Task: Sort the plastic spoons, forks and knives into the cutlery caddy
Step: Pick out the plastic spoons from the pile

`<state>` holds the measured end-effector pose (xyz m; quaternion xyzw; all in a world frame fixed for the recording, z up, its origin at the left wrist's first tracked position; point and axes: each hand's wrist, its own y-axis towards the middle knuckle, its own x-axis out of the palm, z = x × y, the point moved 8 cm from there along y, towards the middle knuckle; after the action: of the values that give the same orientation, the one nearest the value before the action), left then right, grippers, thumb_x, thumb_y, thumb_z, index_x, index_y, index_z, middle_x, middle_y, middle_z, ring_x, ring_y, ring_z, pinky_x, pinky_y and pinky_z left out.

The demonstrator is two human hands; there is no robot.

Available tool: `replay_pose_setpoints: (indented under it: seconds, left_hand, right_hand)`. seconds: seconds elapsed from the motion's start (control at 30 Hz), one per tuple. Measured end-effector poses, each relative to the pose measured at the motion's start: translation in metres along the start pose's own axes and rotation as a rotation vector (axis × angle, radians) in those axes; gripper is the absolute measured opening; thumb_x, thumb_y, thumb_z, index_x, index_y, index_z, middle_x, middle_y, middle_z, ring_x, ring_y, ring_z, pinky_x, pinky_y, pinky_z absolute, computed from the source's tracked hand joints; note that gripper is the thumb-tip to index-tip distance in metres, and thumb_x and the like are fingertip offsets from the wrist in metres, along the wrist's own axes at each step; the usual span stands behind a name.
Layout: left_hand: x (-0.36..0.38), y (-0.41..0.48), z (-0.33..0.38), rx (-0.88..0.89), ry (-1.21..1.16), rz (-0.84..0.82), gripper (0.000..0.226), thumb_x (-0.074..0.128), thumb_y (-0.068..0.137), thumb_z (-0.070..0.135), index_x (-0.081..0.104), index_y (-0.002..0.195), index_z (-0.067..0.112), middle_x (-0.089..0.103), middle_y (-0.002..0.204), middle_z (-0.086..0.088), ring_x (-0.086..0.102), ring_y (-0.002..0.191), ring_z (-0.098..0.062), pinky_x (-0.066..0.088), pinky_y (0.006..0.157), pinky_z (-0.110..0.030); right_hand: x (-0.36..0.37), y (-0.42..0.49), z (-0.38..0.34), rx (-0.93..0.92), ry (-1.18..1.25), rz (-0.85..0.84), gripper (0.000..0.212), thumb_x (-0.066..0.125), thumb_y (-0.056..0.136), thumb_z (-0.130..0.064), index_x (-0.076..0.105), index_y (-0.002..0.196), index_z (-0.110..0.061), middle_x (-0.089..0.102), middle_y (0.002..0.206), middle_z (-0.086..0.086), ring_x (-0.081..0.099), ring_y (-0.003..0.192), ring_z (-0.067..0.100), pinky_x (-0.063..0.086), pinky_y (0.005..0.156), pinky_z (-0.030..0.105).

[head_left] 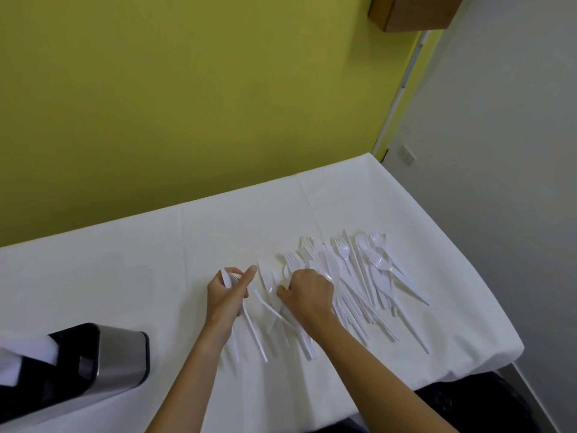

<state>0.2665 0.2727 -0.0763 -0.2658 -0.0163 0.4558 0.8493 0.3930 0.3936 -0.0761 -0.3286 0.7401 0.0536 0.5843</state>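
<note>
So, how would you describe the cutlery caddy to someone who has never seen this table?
Find the white-clothed table below the yellow-green wall and go to its near left edge. The cutlery caddy sits there, apart from the pile of white plastic cutlery at the table's right. It alone is dark and boxy, black with a brushed metal side.

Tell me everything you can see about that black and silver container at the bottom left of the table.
The cutlery caddy has a rounded brushed-metal outer wall and a black inner frame. It is partly cut off at the left edge. Something white sits in it; what, I cannot tell. It rests on the white tablecloth, left of the cutlery pile. Neither the left hand nor the right hand touches it.
</note>
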Motion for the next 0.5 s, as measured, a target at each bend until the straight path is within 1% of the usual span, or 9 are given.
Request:
replay_pose_setpoints:
  seconds: [0.1,0.2,0.33,0.37,0.4,0.43,0.47,0.5]
  left_hand:
    - [-0.008,0.001,0.002,0.009,0.009,-0.012,0.034,0.074,0.08,0.038,0.054,0.082,0.011,0.051,0.061,-0.004,0.04,0.05,-0.018,0.032,0.042,-0.021]
    - [-0.01,0.003,0.001,-0.025,-0.006,-0.034,0.036,0.073,0.08,0.041,0.052,0.078,0.011,0.05,0.06,-0.004,0.041,0.05,-0.019,0.031,0.043,-0.022]
    - [-0.002,0.002,-0.001,-0.088,-0.056,-0.102,0.039,0.074,0.079,0.041,0.046,0.07,0.015,0.046,0.055,-0.003,0.036,0.044,-0.016,0.028,0.046,-0.022]
    - [0.001,0.001,-0.001,-0.095,-0.055,-0.121,0.039,0.074,0.079,0.04,0.045,0.069,0.016,0.045,0.054,-0.002,0.035,0.042,-0.015,0.027,0.046,-0.022]
    - [0.004,0.0,0.0,-0.099,-0.053,-0.138,0.04,0.074,0.079,0.04,0.044,0.068,0.016,0.044,0.053,-0.001,0.034,0.04,-0.014,0.026,0.046,-0.022]
    - [0.007,-0.002,0.001,-0.099,-0.052,-0.15,0.04,0.074,0.079,0.04,0.044,0.068,0.017,0.044,0.051,0.0,0.033,0.04,-0.014,0.025,0.046,-0.022]
    - [0.009,-0.003,0.002,-0.096,-0.052,-0.158,0.04,0.074,0.079,0.04,0.043,0.068,0.017,0.044,0.05,0.0,0.033,0.039,-0.014,0.025,0.046,-0.022]
    - [0.013,-0.004,0.003,-0.091,-0.054,-0.162,0.041,0.074,0.079,0.04,0.043,0.067,0.017,0.044,0.05,0.0,0.033,0.039,-0.014,0.025,0.045,-0.022]
  right_hand:
    - [0.0,-0.005,0.014,0.074,0.055,-0.008,0.039,0.054,0.084,-0.031,0.032,0.056,-0.018,0.034,0.054,-0.005,0.029,0.046,0.01,0.026,0.046,0.022]
    - [-0.001,-0.008,0.022,0.114,0.122,-0.075,0.038,0.054,0.082,-0.031,0.032,0.055,-0.017,0.033,0.051,-0.005,0.029,0.044,0.012,0.023,0.045,0.021]
    - [-0.009,-0.012,0.03,0.141,0.199,-0.114,0.037,0.046,0.088,-0.026,0.03,0.056,-0.015,0.031,0.052,-0.004,0.027,0.045,0.013,0.023,0.045,0.022]
    - [-0.01,-0.013,0.034,0.138,0.219,-0.122,0.036,0.044,0.09,-0.023,0.031,0.057,-0.015,0.032,0.053,-0.003,0.028,0.045,0.014,0.026,0.045,0.023]
    - [-0.011,-0.014,0.037,0.128,0.246,-0.139,0.034,0.042,0.091,-0.021,0.033,0.059,-0.014,0.038,0.055,-0.001,0.036,0.045,0.016,0.032,0.047,0.027]
    - [-0.01,-0.016,0.04,0.112,0.277,-0.164,0.031,0.04,0.093,-0.02,0.038,0.063,-0.013,0.048,0.059,0.003,0.049,0.05,0.02,0.042,0.051,0.032]
    - [-0.009,-0.019,0.042,0.102,0.325,-0.192,0.027,0.038,0.095,-0.018,0.044,0.07,-0.011,0.059,0.068,0.008,0.061,0.06,0.025,0.05,0.058,0.036]
    - [-0.007,-0.024,0.045,0.099,0.405,-0.217,0.023,0.037,0.095,-0.016,0.047,0.076,-0.01,0.066,0.077,0.011,0.067,0.069,0.027,0.054,0.065,0.038]
